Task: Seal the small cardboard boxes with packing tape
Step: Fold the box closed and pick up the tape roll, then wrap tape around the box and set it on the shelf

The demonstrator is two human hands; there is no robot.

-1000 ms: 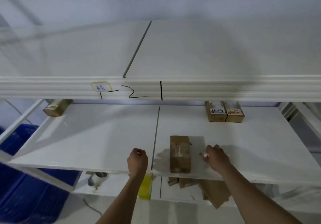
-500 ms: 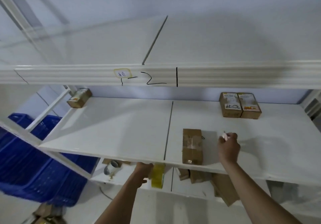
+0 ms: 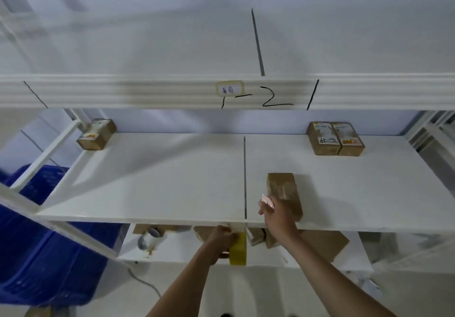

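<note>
A small brown cardboard box (image 3: 283, 192), with clear tape across its top, lies on the white middle shelf (image 3: 160, 183) near the front edge. My right hand (image 3: 277, 214) is in front of the box's near left corner and pinches a small pale pink object; whether it touches the box I cannot tell. Below the shelf's front edge my left hand (image 3: 220, 241) grips a yellow roll of packing tape (image 3: 238, 249).
Two labelled boxes (image 3: 334, 138) stand side by side at the shelf's back right, another box (image 3: 96, 134) at the back left. Flattened cardboard (image 3: 322, 243) and a clear tape roll (image 3: 147, 239) lie on the lower shelf. Blue crates (image 3: 41, 250) sit at the left.
My left hand dropped from the shelf edge and took hold of the yellow tape roll on the lower shelf. My right hand crossed from the box's right side to its near left corner.
</note>
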